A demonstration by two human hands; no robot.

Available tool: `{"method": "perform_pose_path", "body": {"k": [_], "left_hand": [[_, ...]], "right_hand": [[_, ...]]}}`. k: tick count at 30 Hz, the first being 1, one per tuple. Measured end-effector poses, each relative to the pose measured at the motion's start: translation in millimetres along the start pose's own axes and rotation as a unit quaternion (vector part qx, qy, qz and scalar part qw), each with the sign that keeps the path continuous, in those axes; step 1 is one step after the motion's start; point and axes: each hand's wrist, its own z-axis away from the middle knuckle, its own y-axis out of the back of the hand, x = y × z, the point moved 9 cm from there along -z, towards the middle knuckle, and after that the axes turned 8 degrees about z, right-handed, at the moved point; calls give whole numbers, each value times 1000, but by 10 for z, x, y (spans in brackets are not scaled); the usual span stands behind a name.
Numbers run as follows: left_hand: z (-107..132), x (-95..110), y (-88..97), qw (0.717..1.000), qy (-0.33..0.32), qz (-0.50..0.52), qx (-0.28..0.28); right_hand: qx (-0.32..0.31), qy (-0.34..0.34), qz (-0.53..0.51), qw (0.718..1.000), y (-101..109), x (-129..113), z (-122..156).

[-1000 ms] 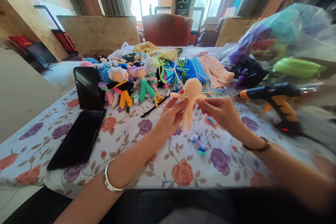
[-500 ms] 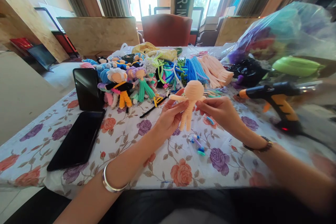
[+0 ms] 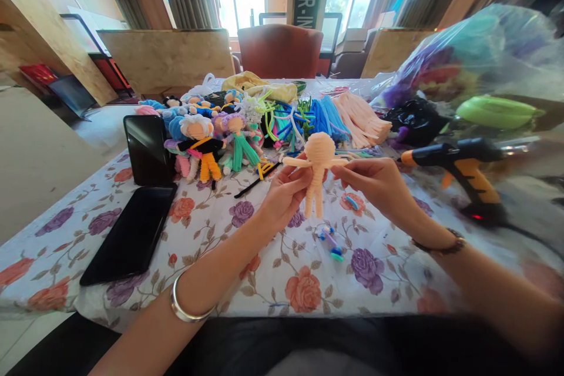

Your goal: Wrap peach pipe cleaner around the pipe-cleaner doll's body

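Left hand (image 3: 285, 195) curled; doll (image 3: 319, 155) upright

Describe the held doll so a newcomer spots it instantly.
Over the middle of the flowered tablecloth, the left hand and right hand hold a doll upright, arms outstretched. Unlike the dressed dolls to the left, it's plain cream all over, without hair or clothes.

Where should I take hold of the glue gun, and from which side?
Best take the glue gun by its handle, probably with the right hand from the right: the nozzle points left, the handle slants down below the barrel, and the trigger faces left.
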Motion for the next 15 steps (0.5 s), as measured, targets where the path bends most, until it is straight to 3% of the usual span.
{"method": "perform_pose_path", "body": {"k": [4,15], "left_hand": [[28,13,-67,999,13,-22,-22],[30,110,-32,996,-42,-78,8]], "right_hand": [[1,10,0,1000,38,18,-11],[34,35,28,998,153,-25,15]]}}
